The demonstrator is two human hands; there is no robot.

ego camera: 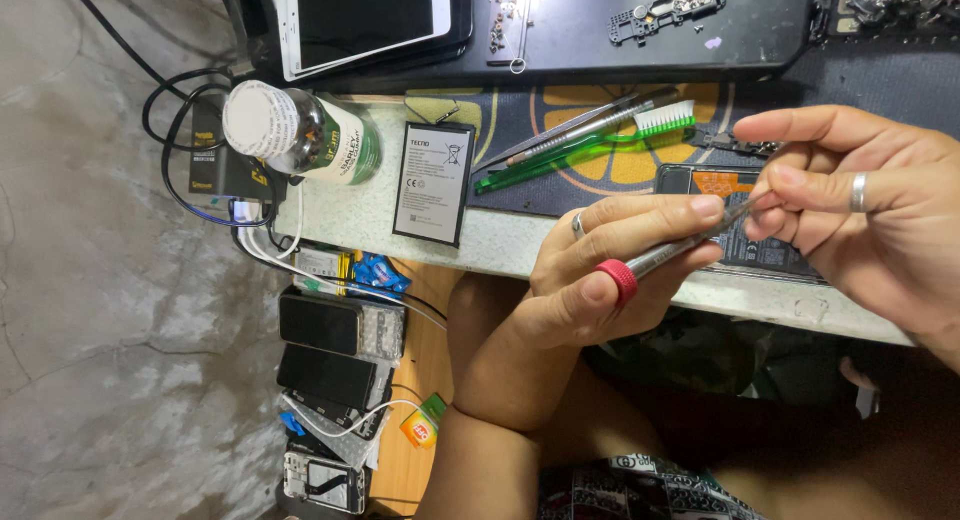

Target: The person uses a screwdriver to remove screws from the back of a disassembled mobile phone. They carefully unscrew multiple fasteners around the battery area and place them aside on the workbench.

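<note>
While a green bottle (318, 132) with a white cap lies at upper left beside a flat black battery (434, 183), and a green toothbrush (590, 147) rests on the mat at centre top, the left hand (600, 270) at mid-frame has its fingers clamped on a thin metal screwdriver (665, 255) with a red end cap. At right, the right hand (870, 215) pinches the tool's tip, fingers together, over an opened phone (745, 235). Judged light, stiff, slippery along the shaft; best held at the barrel near the cap.
</note>
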